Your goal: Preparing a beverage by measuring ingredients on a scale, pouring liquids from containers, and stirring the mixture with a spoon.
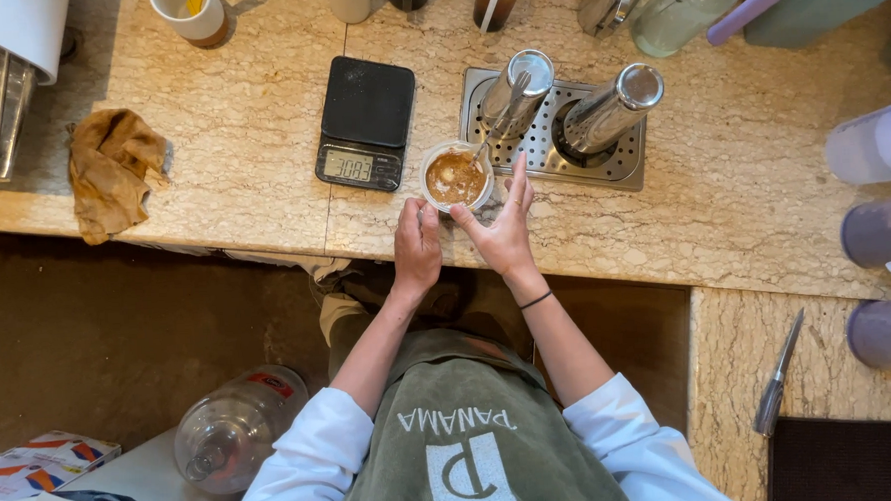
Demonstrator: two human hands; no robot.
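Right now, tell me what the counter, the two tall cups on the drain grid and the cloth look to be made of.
Counter: polished stone, likely marble, beige and veined. Tall cups: probably stainless steel, mirror-bright with sharp reflections. Cloth: soft woven fabric, crumpled, stained brown.

We see a pale marble counter (239, 119) carrying everything here. On it lie a crumpled brown rag (110, 170) at the left, a black scale (366, 122) near the middle, and a small cup of brown liquid (455, 176) just beside the scale. A perforated metal drain tray (617, 163) sits behind the cup — two steel pitchers (610, 108) rest tipped on it. Along the back edge stand cups and bottles; on the lower right section lies a knife (778, 376).
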